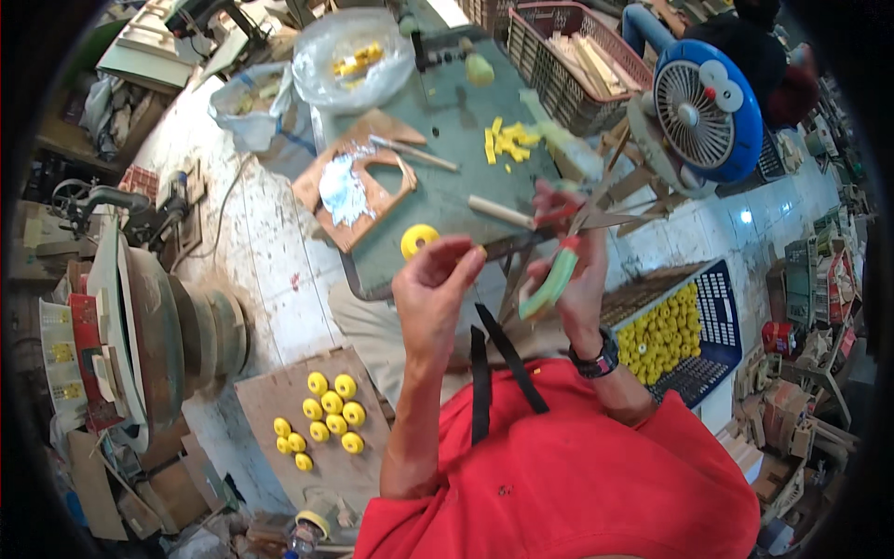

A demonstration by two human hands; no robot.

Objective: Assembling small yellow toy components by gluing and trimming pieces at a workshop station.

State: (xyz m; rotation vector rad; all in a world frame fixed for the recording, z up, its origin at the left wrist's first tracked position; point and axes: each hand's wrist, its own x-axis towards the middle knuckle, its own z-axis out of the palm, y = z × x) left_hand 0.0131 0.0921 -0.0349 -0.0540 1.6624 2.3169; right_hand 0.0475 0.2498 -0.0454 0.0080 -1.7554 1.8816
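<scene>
My left hand (430,296) is closed in a pinch, thumb against fingers, over the table's near edge. A small yellowish bit may show at its fingertips, too small to name. My right hand (587,289) grips a pair of scissors (551,282) with green and red handles; the blades are apart and point right. Just beyond my left hand, a yellow ring-shaped piece (408,244) lies on the green table (447,102). Left of it is a brown board (358,233) smeared with white paste, a stick (414,152) resting on it. A pale wooden rod (500,211) lies near my right hand.
Yellow strips (507,142) and a plastic bag (354,61) lie on the table. A blue fan (705,112) stands at right, above a dark crate (722,321) of yellow pieces. Several yellow round pieces (332,402) sit on a board at lower left. Machinery (130,317) stands left.
</scene>
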